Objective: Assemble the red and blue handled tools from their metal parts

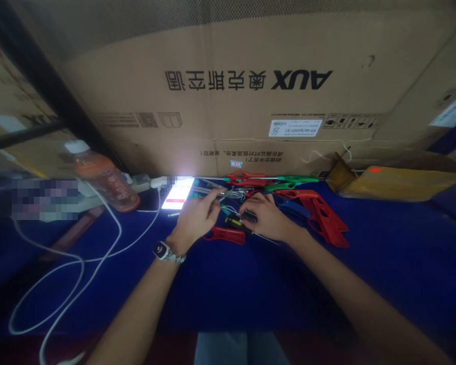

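Observation:
My left hand [197, 218], a watch on its wrist, lies over small metal parts and thin wires, thumb and index finger apart. My right hand [264, 215] is curled with its fingertips on a small black block-shaped part [250, 216]. Just beneath it lies a yellow-and-black screwdriver [233, 222], its shaft pointing right. A red plastic casing piece [228, 234] rests on the cloth between my hands. Thin pale wires [230, 208] run between the fingers; their ends are blurred. Larger red gun-shaped casings [323, 218] lie right of my right hand.
A lit phone [178, 193] is left of my left hand, near a white charging cable [117, 228]. A drink bottle [104, 177] stands further left. Red [247, 178] and green [294, 181] long-nosed lighters line the back, against a large cardboard box [220, 116]. Blue cloth [251, 289] covers the table.

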`<state>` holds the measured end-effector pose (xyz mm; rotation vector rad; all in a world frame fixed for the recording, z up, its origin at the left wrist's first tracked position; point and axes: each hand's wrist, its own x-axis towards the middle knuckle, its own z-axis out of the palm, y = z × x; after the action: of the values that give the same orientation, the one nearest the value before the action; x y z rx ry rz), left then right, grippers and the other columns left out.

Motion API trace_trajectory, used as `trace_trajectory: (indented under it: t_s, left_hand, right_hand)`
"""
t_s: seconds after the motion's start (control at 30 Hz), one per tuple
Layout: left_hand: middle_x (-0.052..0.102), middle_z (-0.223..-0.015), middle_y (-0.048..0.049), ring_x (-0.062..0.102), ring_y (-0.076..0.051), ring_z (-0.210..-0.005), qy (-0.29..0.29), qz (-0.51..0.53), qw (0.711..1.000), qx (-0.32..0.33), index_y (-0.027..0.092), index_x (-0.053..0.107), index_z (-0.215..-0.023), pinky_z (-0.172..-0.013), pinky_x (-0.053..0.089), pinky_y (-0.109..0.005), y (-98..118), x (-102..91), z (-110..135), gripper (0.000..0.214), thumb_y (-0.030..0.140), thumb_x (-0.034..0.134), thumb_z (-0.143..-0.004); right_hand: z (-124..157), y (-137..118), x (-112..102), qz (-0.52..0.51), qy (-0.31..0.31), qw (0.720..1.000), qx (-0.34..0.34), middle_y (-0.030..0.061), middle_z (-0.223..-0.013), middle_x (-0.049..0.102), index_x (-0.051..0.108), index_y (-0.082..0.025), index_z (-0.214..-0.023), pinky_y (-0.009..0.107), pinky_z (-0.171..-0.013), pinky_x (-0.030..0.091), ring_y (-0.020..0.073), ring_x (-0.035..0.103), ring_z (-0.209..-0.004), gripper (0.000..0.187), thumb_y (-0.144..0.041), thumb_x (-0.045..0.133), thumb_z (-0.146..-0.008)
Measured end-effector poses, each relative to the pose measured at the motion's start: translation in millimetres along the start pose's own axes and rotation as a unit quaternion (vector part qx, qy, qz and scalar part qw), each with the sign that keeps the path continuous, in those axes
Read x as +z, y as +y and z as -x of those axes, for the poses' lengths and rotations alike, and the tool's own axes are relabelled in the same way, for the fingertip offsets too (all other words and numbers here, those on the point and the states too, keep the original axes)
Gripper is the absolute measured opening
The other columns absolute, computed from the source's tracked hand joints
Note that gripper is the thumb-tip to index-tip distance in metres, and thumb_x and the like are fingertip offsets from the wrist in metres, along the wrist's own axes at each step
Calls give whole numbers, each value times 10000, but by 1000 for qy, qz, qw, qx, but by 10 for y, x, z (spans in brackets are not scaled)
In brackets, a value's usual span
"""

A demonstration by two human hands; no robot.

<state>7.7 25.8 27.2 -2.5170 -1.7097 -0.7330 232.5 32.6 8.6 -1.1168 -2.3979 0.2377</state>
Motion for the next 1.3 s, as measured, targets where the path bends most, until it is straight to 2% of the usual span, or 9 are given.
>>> trace_trajectory:
  t_s: [0.13,0.27,0.47,0.53,0.63,0.8,0.9,1.1,1.3]
  left_hand:
    - [650,-613,7,577,-199,-536,-8,14,1000,-7,251,630,-1327,-572,359,-292,-46,-42,2,439,250,408,-948]
    - [678,-670,1,566,-183,-562,-2,35,999,1,255,639,-1324,-594,373,-288,-88,-111,7,462,204,427,-917]
    - [722,-779,-18,581,-162,-619,-5,90,995,48,240,668,-1290,-626,397,-289,-98,-190,48,460,166,435,-901]
    - [723,-780,-24,583,-160,-623,-18,106,992,63,227,682,-1267,-626,395,-294,-94,-192,68,440,174,433,-908]
    - [661,-640,-1,509,-144,-514,-56,110,991,51,218,712,-1203,-575,352,-295,-117,-187,92,401,189,445,-905]
    - [602,-583,17,456,-132,-482,-82,111,990,0,225,734,-1121,-539,301,-280,-213,-178,108,366,181,456,-888]
    - [574,-556,23,442,-130,-470,-95,104,990,-23,222,735,-1111,-535,297,-276,-252,-163,110,359,177,464,-879]
    - [542,-532,27,448,-130,-476,-90,102,990,-39,211,739,-1088,-553,326,-277,-278,-148,110,342,180,470,-879]
    - [573,-551,24,470,-132,-493,-77,100,991,-33,215,737,-1086,-554,335,-271,-278,-137,110,335,187,482,-871]
  right_hand:
    - [-12,18,23,-1,21,999,-46,11,-874,734,683,-226,-950,401,-919,346,223,596,-968,121,-183,698,-838]
    - [13,-45,37,-20,75,995,-60,56,-934,709,683,-203,-1000,369,-863,452,219,632,-943,153,-164,637,-859]
    - [209,-272,114,-110,75,991,13,26,-957,672,629,-230,-1146,284,-693,526,136,643,-702,276,-157,598,-882]
    - [289,-350,183,-125,65,989,37,8,-933,679,606,-250,-1180,282,-707,535,141,660,-728,328,-147,620,-869]
    - [333,-437,298,-144,65,986,43,5,-931,684,602,-248,-1145,278,-719,545,142,675,-746,335,-101,625,-845]
    - [193,-508,427,-91,99,991,17,36,-904,683,623,-218,-936,336,-778,548,199,665,-842,194,-69,651,-816]
    - [132,-539,466,-65,93,994,0,35,-854,676,613,-212,-862,383,-842,535,219,640,-860,172,-59,669,-807]
    - [256,-565,466,-49,96,994,-10,68,-1012,690,636,-208,-1004,409,-874,503,231,632,-946,150,-128,630,-877]
    - [324,-514,383,-23,63,998,17,46,-935,693,644,-218,-1025,405,-836,452,225,627,-905,141,-153,607,-905]
